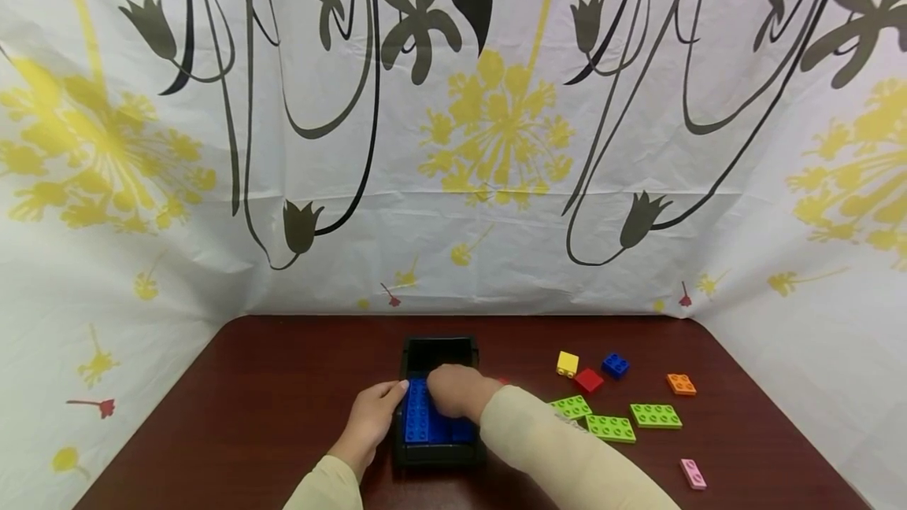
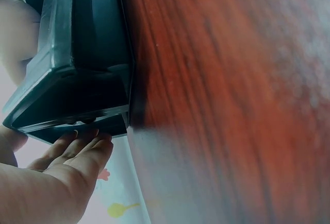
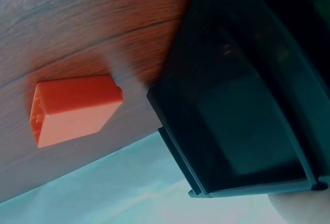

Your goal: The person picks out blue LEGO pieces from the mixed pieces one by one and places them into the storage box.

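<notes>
A black plastic bin (image 1: 439, 456) stands on the table with several blue building bricks (image 1: 417, 413) inside, one of them long and studded. My left hand (image 1: 370, 421) holds the bin's left wall, thumb over the rim; in the left wrist view, its fingers (image 2: 85, 154) lie along the outer side. Over the bin's right part, my right hand (image 1: 459, 390) reaches down among the blue bricks. Its fingertips are hidden in the head view, and the right wrist view does not show them. To the bin's right sits a red brick (image 3: 77, 108), mostly behind my right arm in the head view.
Loose bricks lie on the dark red table (image 1: 283, 408) at the right: yellow (image 1: 568, 364), red (image 1: 588, 381), blue (image 1: 616, 365), orange (image 1: 681, 384), pink (image 1: 693, 474) and several flat green ones (image 1: 655, 415). A patterned white curtain (image 1: 397, 258) hangs behind and around.
</notes>
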A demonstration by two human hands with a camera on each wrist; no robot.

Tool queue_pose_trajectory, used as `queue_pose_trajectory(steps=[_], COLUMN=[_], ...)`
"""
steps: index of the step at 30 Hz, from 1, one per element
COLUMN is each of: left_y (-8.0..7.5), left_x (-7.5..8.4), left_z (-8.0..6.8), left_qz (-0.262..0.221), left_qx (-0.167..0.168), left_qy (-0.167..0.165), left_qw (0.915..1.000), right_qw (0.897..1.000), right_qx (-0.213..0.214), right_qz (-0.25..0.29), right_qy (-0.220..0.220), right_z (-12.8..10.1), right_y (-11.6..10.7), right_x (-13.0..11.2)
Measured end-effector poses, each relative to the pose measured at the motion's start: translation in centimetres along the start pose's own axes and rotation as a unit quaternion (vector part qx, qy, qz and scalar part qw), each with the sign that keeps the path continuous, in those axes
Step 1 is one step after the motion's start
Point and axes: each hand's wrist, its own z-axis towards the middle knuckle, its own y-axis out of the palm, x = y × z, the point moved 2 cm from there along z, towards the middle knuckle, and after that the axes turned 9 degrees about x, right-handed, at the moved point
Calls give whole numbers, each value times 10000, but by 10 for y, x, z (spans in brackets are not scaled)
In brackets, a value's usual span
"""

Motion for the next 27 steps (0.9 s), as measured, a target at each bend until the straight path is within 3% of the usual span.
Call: queue_pose_trajectory(steps=[16, 22, 27], left_y=[0, 0, 0], left_x=[-4, -4, -2], left_z=[2, 1, 1], left_qz=[-60, -20, -5], left_qx=[-146, -61, -64], left_qy=[-52, 18, 40], left_qw=[9999, 10000, 10000], right_qw=[9994, 9981, 9903], right_qx=[20, 571, 1169], right_qz=[175, 181, 627], right_qy=[291, -163, -412], right_z=[1, -6, -17], right_y=[3, -5, -18], right_x=[-3, 0, 12])
